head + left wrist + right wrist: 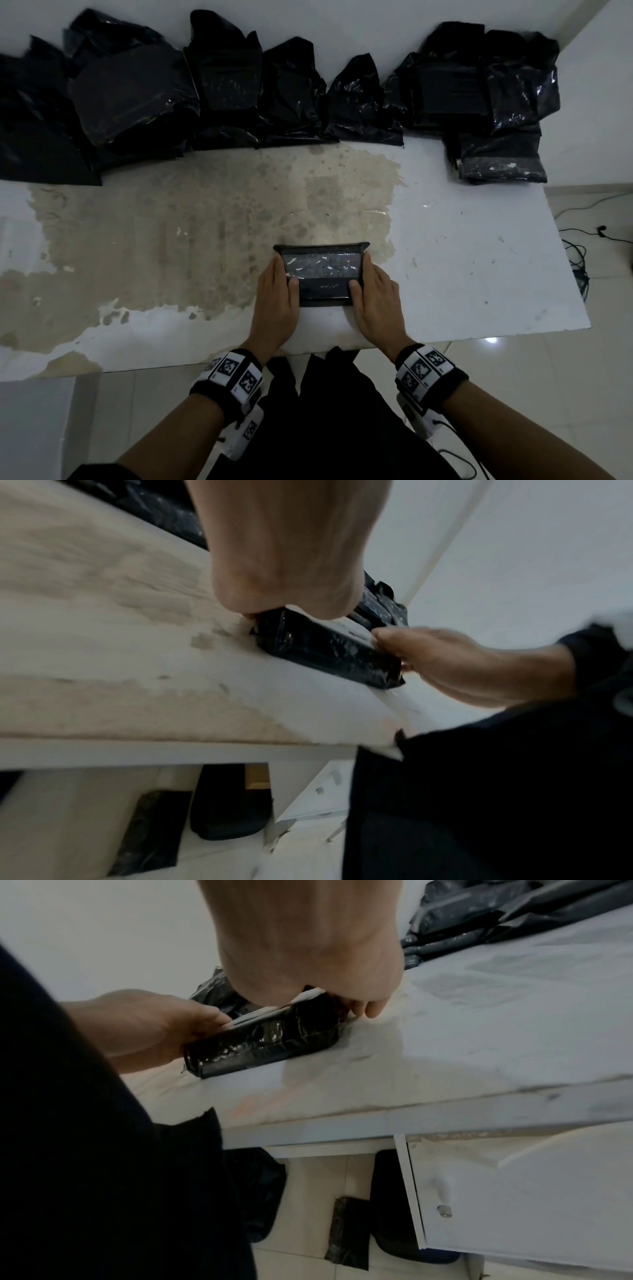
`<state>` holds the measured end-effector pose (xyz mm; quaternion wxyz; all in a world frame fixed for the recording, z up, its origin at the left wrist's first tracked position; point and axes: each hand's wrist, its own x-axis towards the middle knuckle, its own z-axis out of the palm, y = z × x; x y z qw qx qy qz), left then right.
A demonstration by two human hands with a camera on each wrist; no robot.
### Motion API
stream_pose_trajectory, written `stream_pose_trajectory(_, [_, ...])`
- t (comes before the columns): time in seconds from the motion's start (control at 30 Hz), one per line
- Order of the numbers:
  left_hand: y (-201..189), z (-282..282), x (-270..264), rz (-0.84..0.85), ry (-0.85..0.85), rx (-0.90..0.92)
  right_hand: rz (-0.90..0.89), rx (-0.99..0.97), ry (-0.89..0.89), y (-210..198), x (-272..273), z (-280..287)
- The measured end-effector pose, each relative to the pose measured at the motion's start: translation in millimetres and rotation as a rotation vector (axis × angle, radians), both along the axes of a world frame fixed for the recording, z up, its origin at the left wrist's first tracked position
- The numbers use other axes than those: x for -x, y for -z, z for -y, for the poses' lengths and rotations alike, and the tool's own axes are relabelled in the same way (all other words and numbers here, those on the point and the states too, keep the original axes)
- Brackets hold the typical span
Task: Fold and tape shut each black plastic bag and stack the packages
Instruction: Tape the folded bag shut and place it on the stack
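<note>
A folded black package (323,286) with clear tape across its top lies flat near the front edge of the white table (462,260). My left hand (279,284) grips its left end, thumb on top and fingers down along the side. My right hand (370,282) grips the right end the same way. The left wrist view shows the package (329,647) under my left hand (284,561), with my right hand (445,664) at its far end. In the right wrist view my right hand (308,947) curls over the package (263,1042).
A stack of taped packages (501,161) stands at the table's back right. Loose black bags (137,92) are heaped along the back wall from the left to the middle. The tabletop is stained brown in the centre. Cables (579,253) lie on the floor to the right.
</note>
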<state>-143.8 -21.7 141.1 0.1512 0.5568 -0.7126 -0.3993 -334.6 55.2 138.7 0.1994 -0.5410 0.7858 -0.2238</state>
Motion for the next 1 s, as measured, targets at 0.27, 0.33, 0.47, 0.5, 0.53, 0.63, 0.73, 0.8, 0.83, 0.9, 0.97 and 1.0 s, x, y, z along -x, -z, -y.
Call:
stream_pose_trajectory(0.27, [3.1,11.1,-6.3,0.151,-0.006,0.092,-0.04,-0.044,0.057,-5.0,0.0,5.7])
stream_pose_trajectory(0.33, [0.6,14.9,-3.6,0.247,-0.015,0.13,-0.071,-0.003,0.106,-7.3,0.2,9.4])
stream_pose_trajectory(0.47, [-5.4,17.1,14.5,0.338,-0.101,0.097,-0.058,-0.025,0.246,-11.3,-8.5,23.5])
stream_pose_trajectory(0.5, [-6.4,16.3,20.7,0.352,-0.125,0.07,-0.065,-0.04,0.28,-10.9,-14.1,27.2])
stream_pose_trajectory(0.53, [-6.6,14.7,26.1,0.369,-0.142,0.056,-0.084,-0.046,0.308,-9.2,-19.8,30.3])
stream_pose_trajectory(0.63, [-4.1,11.6,33.0,0.402,-0.156,0.111,-0.121,-0.033,0.356,-2.8,-29.7,36.7])
stream_pose_trajectory(0.73, [2.5,14.0,29.8,0.382,-0.155,0.174,-0.136,0.002,0.337,3.1,-26.5,36.6])
stream_pose_trajectory(0.8, [2.9,17.3,27.3,0.37,-0.156,0.176,-0.14,0.043,0.338,5.2,-24.2,36.5])
stream_pose_trajectory(0.83, [3.2,18.8,26.5,0.358,-0.156,0.17,-0.127,0.059,0.35,6.0,-23.1,36.9])
stream_pose_trajectory(0.9, [5.0,19.9,24.4,0.322,-0.163,0.166,-0.093,0.09,0.359,7.8,-19.5,38.0])
stream_pose_trajectory(0.97, [6.9,21.8,21.0,0.274,-0.175,0.169,-0.07,0.111,0.343,11.2,-14.5,39.1])
stream_pose_trajectory(1.0, [7.9,23.2,19.5,0.254,-0.18,0.178,-0.063,0.121,0.335,13.0,-12.2,39.7])
